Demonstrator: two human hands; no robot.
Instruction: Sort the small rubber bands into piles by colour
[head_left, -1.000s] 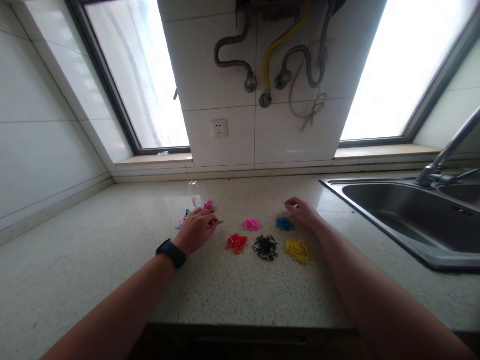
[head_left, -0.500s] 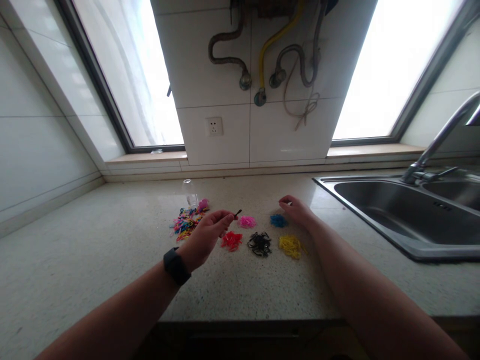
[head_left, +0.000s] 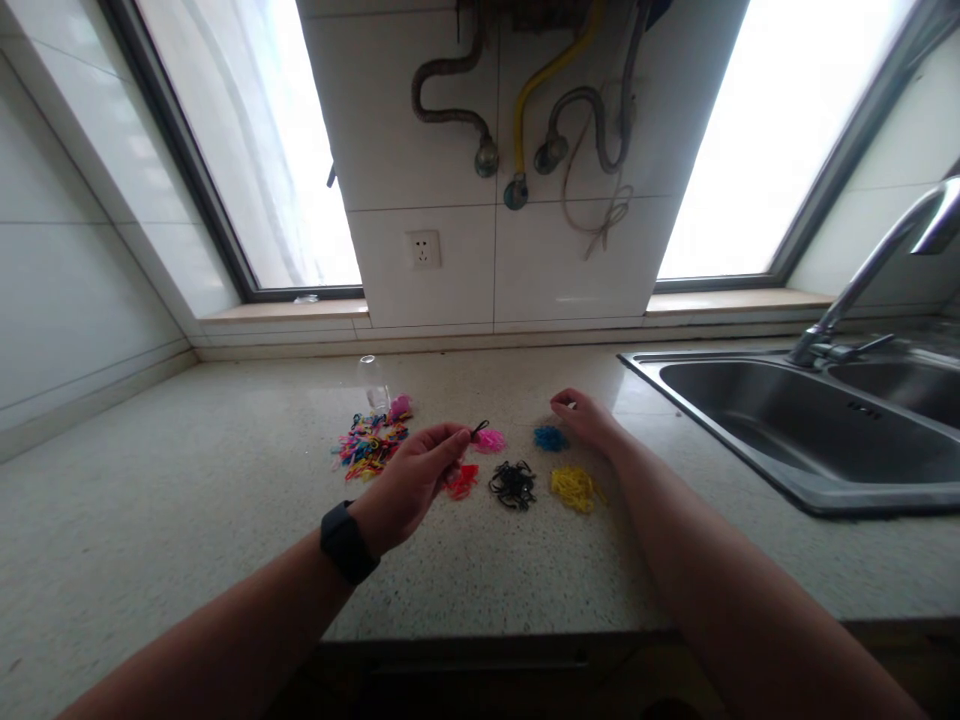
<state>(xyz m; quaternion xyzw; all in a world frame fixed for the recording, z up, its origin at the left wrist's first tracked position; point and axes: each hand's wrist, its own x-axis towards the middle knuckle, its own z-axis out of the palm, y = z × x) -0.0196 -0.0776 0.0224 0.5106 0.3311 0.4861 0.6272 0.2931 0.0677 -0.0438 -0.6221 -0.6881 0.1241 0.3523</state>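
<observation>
Pinched between the thumb and fingertips of my left hand [head_left: 420, 478] is a small black rubber band [head_left: 481, 428], raised in front of the pink pile [head_left: 491, 441]. Below those fingers lies a red pile of rubber bands [head_left: 463, 483], partly covered by the hand. My right hand [head_left: 589, 420] rests on the counter just behind and right of a blue pile [head_left: 550, 438]; its fingers are curled, and their inside is hidden. A black pile [head_left: 513, 486] and a yellow pile [head_left: 576, 488] sit nearer the front edge. Mixed-colour bands [head_left: 369, 444] are heaped left of my left hand.
A clear plastic cup or bottle [head_left: 373, 383] stands behind the mixed heap, beside a pink item [head_left: 401, 406]. On the right a steel sink [head_left: 795, 470] with a faucet [head_left: 862, 275] is set into the speckled counter [head_left: 480, 580]. Pipes and a socket [head_left: 422, 249] are on the wall.
The view has shifted slightly. My left hand still pinches the black band, whose loop now shows more clearly against the pink pile. My right hand keeps its place by the blue pile.
</observation>
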